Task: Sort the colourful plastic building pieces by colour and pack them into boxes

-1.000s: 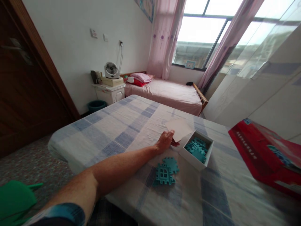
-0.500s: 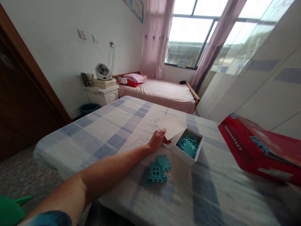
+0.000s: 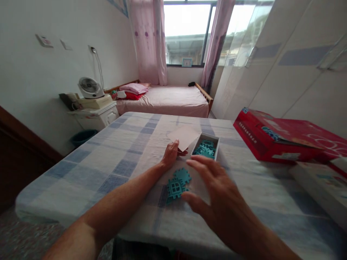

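My left hand (image 3: pixel 171 151) grips the near corner of a pale flat card (image 3: pixel 185 136), thumb on top and fingers underneath. Beside it stands a white open box (image 3: pixel 217 148) with teal interlocking plastic pieces (image 3: pixel 206 148) inside. My right hand (image 3: pixel 214 187) hovers over the table with thumb and fingers spread and nothing between them; it partly covers the box's near end. Just left of its thumb lies a small group of teal pieces (image 3: pixel 182 176), one with a window grid (image 3: pixel 175 188), on the checked cloth.
A blue and white checked cloth (image 3: pixel 114 144) covers the table. On the right are a large red box (image 3: pixel 279 135) and a white box (image 3: pixel 320 184). Beyond the table stand a bed (image 3: pixel 168 99), a fan (image 3: pixel 90 87) on a cabinet and a bin (image 3: pixel 83 138).
My right hand has come into view from the lower right, over the table. The view has turned to the right, showing the white box. My left hand still holds the card.
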The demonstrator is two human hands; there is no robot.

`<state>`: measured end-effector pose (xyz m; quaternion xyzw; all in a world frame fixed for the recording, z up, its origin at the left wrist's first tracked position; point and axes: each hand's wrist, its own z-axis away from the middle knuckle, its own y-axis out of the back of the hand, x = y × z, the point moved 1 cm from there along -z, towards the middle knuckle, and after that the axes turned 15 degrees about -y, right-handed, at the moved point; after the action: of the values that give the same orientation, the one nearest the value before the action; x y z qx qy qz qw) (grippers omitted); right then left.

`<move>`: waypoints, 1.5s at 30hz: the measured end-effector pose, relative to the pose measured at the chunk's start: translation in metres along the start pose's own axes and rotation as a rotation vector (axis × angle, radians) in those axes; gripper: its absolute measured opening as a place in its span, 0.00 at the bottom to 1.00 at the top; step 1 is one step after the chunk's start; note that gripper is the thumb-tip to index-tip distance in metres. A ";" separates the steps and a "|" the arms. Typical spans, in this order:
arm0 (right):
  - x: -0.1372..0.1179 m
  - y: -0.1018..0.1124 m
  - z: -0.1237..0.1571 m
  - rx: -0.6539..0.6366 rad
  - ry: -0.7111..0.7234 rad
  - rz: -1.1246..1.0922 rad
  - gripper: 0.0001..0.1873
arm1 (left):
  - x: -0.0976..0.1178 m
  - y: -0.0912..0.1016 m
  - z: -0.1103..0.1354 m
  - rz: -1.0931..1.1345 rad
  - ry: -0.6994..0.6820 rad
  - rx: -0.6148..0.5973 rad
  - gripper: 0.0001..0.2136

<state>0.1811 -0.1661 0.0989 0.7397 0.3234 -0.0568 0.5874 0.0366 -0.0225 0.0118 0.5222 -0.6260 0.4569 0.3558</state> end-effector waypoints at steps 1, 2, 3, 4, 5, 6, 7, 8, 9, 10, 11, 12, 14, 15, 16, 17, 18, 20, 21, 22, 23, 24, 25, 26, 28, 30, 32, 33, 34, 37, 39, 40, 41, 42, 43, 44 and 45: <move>-0.001 -0.009 -0.002 -0.078 -0.027 0.024 0.31 | -0.001 0.000 0.000 -0.009 -0.003 0.003 0.27; 0.000 -0.019 -0.005 -0.165 -0.057 0.051 0.35 | -0.001 0.001 0.000 -0.018 -0.006 0.007 0.26; 0.001 -0.029 -0.009 -0.243 -0.087 0.080 0.38 | -0.002 0.001 0.000 -0.025 -0.010 0.012 0.26; 0.004 -0.038 -0.014 -0.295 -0.115 0.106 0.40 | -0.002 0.001 0.000 -0.028 -0.011 0.015 0.26; 0.007 -0.046 -0.019 -0.315 -0.140 0.127 0.40 | -0.002 0.002 0.000 -0.030 -0.011 0.013 0.26; 0.011 -0.052 -0.023 -0.318 -0.164 0.145 0.40 | -0.002 0.002 0.000 -0.032 -0.010 0.008 0.26; 0.015 -0.056 -0.027 -0.319 -0.180 0.156 0.39 | -0.001 0.001 0.000 -0.036 -0.011 0.003 0.26; 0.018 -0.059 -0.029 -0.322 -0.187 0.161 0.39 | -0.001 0.001 0.000 -0.041 -0.013 0.000 0.26; 0.021 -0.060 -0.031 -0.329 -0.195 0.163 0.38 | 0.000 0.001 0.001 -0.045 -0.015 -0.003 0.26; 0.024 -0.061 -0.032 -0.335 -0.207 0.158 0.37 | 0.000 0.001 0.001 -0.047 -0.016 -0.007 0.26; 0.027 -0.060 -0.033 -0.338 -0.224 0.142 0.36 | 0.000 0.000 0.001 -0.047 -0.017 -0.009 0.27; 0.030 -0.059 -0.033 -0.339 -0.242 0.113 0.34 | 0.000 0.000 0.000 -0.044 -0.016 -0.012 0.26; 0.035 -0.056 -0.034 -0.339 -0.275 0.018 0.27 | 0.000 0.000 0.000 -0.034 -0.015 -0.011 0.26; 0.038 -0.054 -0.035 -0.337 -0.286 -0.037 0.22 | 0.000 0.000 0.000 -0.030 -0.017 -0.008 0.25; 0.040 -0.051 -0.036 -0.329 -0.293 -0.089 0.17 | 0.000 0.000 0.000 -0.029 -0.019 -0.005 0.25; 0.042 -0.047 -0.038 -0.322 -0.299 -0.139 0.12 | 0.000 0.000 0.000 -0.030 -0.021 -0.002 0.25; 0.043 -0.043 -0.039 -0.323 -0.307 -0.191 0.08 | 0.001 0.000 0.000 -0.034 -0.021 -0.002 0.25; 0.042 -0.034 -0.041 -0.371 -0.318 -0.308 0.05 | 0.002 0.000 0.001 -0.042 -0.019 -0.005 0.25; 0.039 -0.029 -0.040 -0.416 -0.320 -0.362 0.05 | 0.003 -0.001 0.001 -0.044 -0.017 -0.006 0.25; 0.036 -0.026 -0.038 -0.464 -0.315 -0.401 0.05 | 0.004 -0.001 0.001 -0.042 -0.016 -0.006 0.25; 0.033 -0.024 -0.036 -0.511 -0.301 -0.416 0.06 | 0.005 -0.001 0.001 -0.038 -0.014 -0.004 0.25; 0.029 -0.024 -0.032 -0.550 -0.273 -0.408 0.06 | 0.005 -0.002 0.002 -0.034 -0.011 0.001 0.25; 0.025 -0.025 -0.029 -0.573 -0.238 -0.380 0.07 | 0.006 -0.002 0.002 -0.031 -0.007 0.004 0.25; 0.021 -0.028 -0.025 -0.580 -0.203 -0.338 0.08 | 0.006 -0.002 0.002 -0.030 -0.005 0.009 0.24; 0.015 -0.035 -0.019 -0.560 -0.153 -0.227 0.10 | 0.007 -0.003 0.003 -0.033 -0.004 0.009 0.24; 0.010 -0.043 -0.016 -0.512 -0.137 -0.124 0.11 | 0.007 -0.003 0.003 -0.038 -0.010 0.005 0.25; 0.008 -0.048 -0.015 -0.484 -0.122 -0.074 0.11 | 0.006 -0.002 0.003 -0.046 -0.018 -0.001 0.25; 0.007 -0.049 -0.015 -0.483 -0.112 -0.077 0.11 | 0.006 -0.001 0.003 -0.050 -0.023 -0.004 0.25; 0.007 -0.050 -0.014 -0.486 -0.100 -0.091 0.12 | 0.005 -0.001 0.003 -0.054 -0.027 -0.007 0.26; 0.007 -0.050 -0.013 -0.493 -0.074 -0.146 0.13 | 0.004 0.001 0.003 -0.057 -0.032 -0.020 0.25; 0.006 -0.047 -0.013 -0.494 -0.075 -0.152 0.14 | 0.003 0.001 0.003 -0.052 -0.027 -0.021 0.24; 0.005 -0.046 -0.012 -0.499 -0.075 -0.144 0.15 | 0.003 0.001 0.003 -0.051 -0.023 -0.023 0.24; 0.004 -0.045 -0.012 -0.507 -0.073 -0.131 0.15 | 0.003 0.001 0.003 -0.052 -0.020 -0.024 0.24; 0.002 -0.044 -0.012 -0.516 -0.067 -0.113 0.14 | 0.003 0.001 0.003 -0.055 -0.020 -0.026 0.24; 0.000 -0.044 -0.011 -0.520 -0.058 -0.096 0.14 | 0.004 0.001 0.003 -0.060 -0.021 -0.028 0.24; -0.002 -0.044 -0.010 -0.515 -0.052 -0.083 0.13 | 0.004 0.001 0.004 -0.064 -0.023 -0.029 0.23; -0.004 -0.045 -0.008 -0.504 -0.053 -0.077 0.13 | 0.004 0.001 0.004 -0.068 -0.025 -0.028 0.23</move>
<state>0.1511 -0.1555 0.0654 0.5555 0.3396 -0.0162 0.7589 0.0346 -0.0272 0.0143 0.5437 -0.6188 0.4292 0.3705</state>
